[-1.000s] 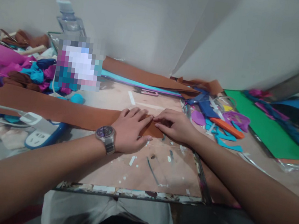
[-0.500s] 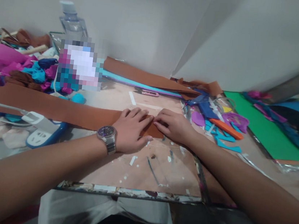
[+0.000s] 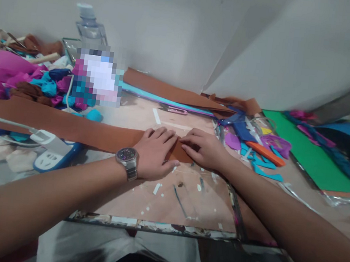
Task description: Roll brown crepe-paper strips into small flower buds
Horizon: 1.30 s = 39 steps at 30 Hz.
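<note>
A long brown strip [image 3: 98, 135] of paper-like sheet material lies flat across the board, from the left pile to the middle. My left hand [image 3: 155, 152], with a metal watch on its wrist, rests palm down on the strip with fingers spread. Close to its right, my right hand [image 3: 206, 147] has its thumb and index finger drawn together on the strip's right end. A small crease or raised edge shows at those fingertips, though the exact grip is partly hidden. The wooden board [image 3: 141, 199] under both hands carries white flecks and dark marks.
A folded brown piece [image 3: 167, 88] lies along the wall behind a pink cutter [image 3: 177, 111]. To the left are crumpled coloured scraps [image 3: 10, 68], a power strip [image 3: 53, 158] and a bottle [image 3: 91, 31]. An orange tool [image 3: 264, 153] and a green sheet [image 3: 311, 160] lie to the right.
The view has shifted slightly. Both hands keep nearly the same place on the brown strip; the right thumb and index finger have moved only a little.
</note>
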### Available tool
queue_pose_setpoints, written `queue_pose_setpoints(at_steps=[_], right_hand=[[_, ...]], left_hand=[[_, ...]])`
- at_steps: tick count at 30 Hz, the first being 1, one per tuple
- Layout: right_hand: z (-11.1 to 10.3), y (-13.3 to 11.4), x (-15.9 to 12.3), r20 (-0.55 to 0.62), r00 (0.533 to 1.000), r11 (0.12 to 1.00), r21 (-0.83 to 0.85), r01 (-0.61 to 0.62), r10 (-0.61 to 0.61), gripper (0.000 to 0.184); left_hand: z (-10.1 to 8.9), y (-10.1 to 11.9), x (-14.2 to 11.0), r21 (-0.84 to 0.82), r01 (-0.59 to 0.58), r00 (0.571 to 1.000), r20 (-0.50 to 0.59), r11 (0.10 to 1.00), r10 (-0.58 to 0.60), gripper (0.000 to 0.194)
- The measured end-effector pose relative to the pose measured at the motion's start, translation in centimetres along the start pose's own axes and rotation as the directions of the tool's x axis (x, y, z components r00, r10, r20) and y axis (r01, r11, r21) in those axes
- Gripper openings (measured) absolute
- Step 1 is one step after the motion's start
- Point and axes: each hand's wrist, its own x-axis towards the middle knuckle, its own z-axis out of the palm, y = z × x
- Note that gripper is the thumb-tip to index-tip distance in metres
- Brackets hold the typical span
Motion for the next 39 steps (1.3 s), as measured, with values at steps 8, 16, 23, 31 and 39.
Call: queue_pose_setpoints(at_steps=[8,16,23,31,39], right_hand=[[0.2,0.2,-0.1,-0.019,1.0,1.0,0.002,-0.015,0.015,0.027],[0.0,-0.2,0.1,-0.025,0.999,0.997,0.072,-0.033,0.035,0.028],[0.0,-0.1,0.2,-0.022,0.999,0.987,0.151,-0.046,0.05,0.037],[-0.4,1.2,0.0,-0.029,0.999,0.987,0.159,-0.022,0.027,0.043],[-0.4,1.9,-0.5,-0.067,0.997,0.99,0.133,0.046,-0.037,0.036]], left_hand=[[-0.1,0.0,-0.1,-0.021,0.0,1.0,0.003,1.0,0.0,0.072],[-1.0,0.8,-0.1,-0.061,-0.062,0.998,0.005,0.996,0.062,0.056],[-0.7,0.6,-0.1,-0.02,-0.074,0.997,0.02,0.997,0.074,0.052],[-0.8,0.7,0.0,-0.04,-0.066,0.998,0.015,0.997,0.066,0.055],[-0.8,0.6,0.1,-0.067,-0.065,0.997,0.034,0.996,0.068,0.053]])
